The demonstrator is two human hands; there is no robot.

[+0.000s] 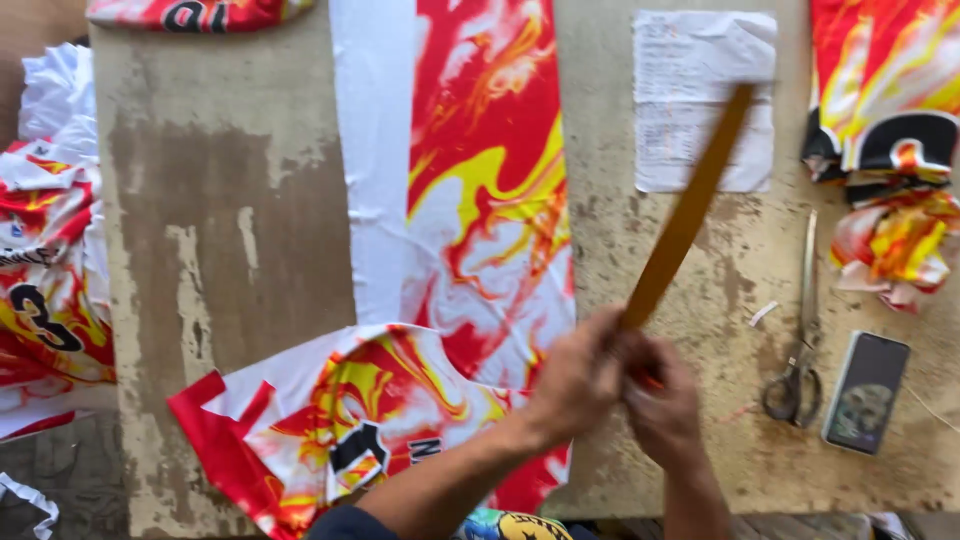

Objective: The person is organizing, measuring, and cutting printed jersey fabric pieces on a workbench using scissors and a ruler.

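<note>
Left hand [572, 378] and right hand [660, 400], fingers curled, jointly gripped a wooden ruler [685, 215] above flame-printed fabric [480, 200] on worn table [230, 200]

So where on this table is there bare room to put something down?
Largest bare patch: the worn table left of the long fabric strip, above the printed cut piece. A smaller gap lies between paper sheet and scissors. Crowded: right edge with phone and fabric pile.

Ruler [688, 210] blurred; its lower end hidden, perhaps between both hands' fingers [612, 330].
</note>
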